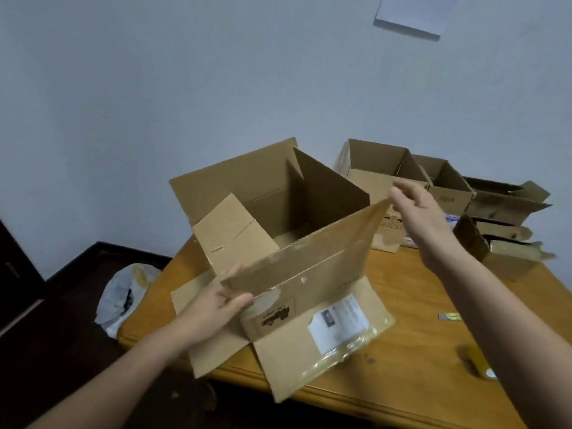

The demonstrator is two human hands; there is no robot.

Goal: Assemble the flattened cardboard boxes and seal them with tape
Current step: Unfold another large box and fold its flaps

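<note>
A large brown cardboard box (309, 193) stands opened out on the wooden table (402, 320), its flaps spread. My left hand (216, 301) grips the left end of the near long flap (306, 258), thumb on top. My right hand (414, 209) pinches that flap's far right corner from above. A white shipping label (339, 320) sits on the box's lower front flap. A roll of tape (479, 362) lies at the table's right, partly hidden by my right forearm.
Two open smaller boxes (377, 168) (445, 184) stand at the back by the wall. Torn dark-lined boxes (507, 218) pile at the right. A small cutter-like tool (448, 316) lies on the table. A white plastic bag (123, 295) sits on the dark floor at left.
</note>
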